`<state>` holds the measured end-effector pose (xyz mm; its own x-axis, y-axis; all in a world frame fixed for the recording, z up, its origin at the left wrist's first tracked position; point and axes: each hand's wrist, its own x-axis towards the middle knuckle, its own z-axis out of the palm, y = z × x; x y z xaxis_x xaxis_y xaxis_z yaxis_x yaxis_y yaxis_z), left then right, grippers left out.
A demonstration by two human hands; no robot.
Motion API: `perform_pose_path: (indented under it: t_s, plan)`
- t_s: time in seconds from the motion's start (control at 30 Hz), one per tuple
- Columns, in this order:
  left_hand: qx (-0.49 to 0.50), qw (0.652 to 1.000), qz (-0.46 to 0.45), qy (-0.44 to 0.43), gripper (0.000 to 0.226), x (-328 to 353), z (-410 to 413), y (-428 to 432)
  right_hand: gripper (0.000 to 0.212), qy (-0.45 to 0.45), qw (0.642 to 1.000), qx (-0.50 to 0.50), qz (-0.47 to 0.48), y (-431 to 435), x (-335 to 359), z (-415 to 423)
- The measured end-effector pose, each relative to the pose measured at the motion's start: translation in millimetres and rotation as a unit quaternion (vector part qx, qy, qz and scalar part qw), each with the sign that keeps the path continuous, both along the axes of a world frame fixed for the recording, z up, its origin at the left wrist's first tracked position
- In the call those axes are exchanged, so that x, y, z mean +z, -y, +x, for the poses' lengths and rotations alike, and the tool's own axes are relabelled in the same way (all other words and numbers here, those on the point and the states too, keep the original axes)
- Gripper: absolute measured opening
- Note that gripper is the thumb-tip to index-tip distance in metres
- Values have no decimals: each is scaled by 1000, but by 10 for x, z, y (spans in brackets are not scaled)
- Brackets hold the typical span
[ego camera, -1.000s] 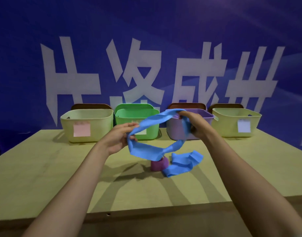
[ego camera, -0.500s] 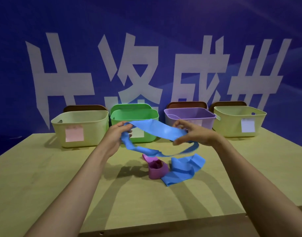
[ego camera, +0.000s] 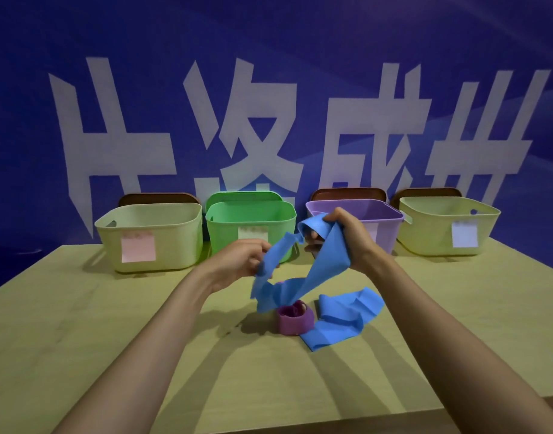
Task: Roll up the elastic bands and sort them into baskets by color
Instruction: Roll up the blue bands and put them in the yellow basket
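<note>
A long blue elastic band hangs in the air between both hands. My right hand grips its bunched upper end in front of the purple basket. My left hand pinches the band lower down, near the green basket. The band's loose tail lies crumpled on the table. A rolled purple band stands on the table under the hanging loop, partly hidden by it. A yellow basket with a pink label is far left; a yellow basket with a pale label is far right.
The four baskets stand in a row along the back of the wooden table. Brown lids lean behind them against a blue wall with large white characters. The table's front edge runs near the bottom of the view.
My right hand has risen and gathered the band's end into a bunch. My left hand has moved lower and nearer the right, so the band now hangs as a steep loop.
</note>
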<state>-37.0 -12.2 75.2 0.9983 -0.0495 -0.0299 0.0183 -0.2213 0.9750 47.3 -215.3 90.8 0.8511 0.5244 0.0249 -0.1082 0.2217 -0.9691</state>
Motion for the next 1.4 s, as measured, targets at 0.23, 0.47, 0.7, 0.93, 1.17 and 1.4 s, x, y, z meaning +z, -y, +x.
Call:
perform_pose_path:
  t_s: [0.23,0.47,0.7,0.93,1.17,1.4]
  plan:
    - [-16,981,-184,64,31,60,4,200,25,24,998,-23,-58,-87,112,-70]
    - [78,941,-256,207,14,374,71,228,11,334,881,-25,-335,-68,-187,102]
    - [75,910,-313,260,36,474,68,196,18,240,895,-67,-370,-189,-555,75]
    - [135,948,-181,223,51,349,81,155,38,76,996,9,-43,-254,-564,-136]
    - [127,957,-127,228,66,286,91,163,28,230,952,-60,-192,-522,-597,-213]
    - [184,902,-291,262,59,430,74,-51,8,198,930,-167,-262,-563,-800,-11]
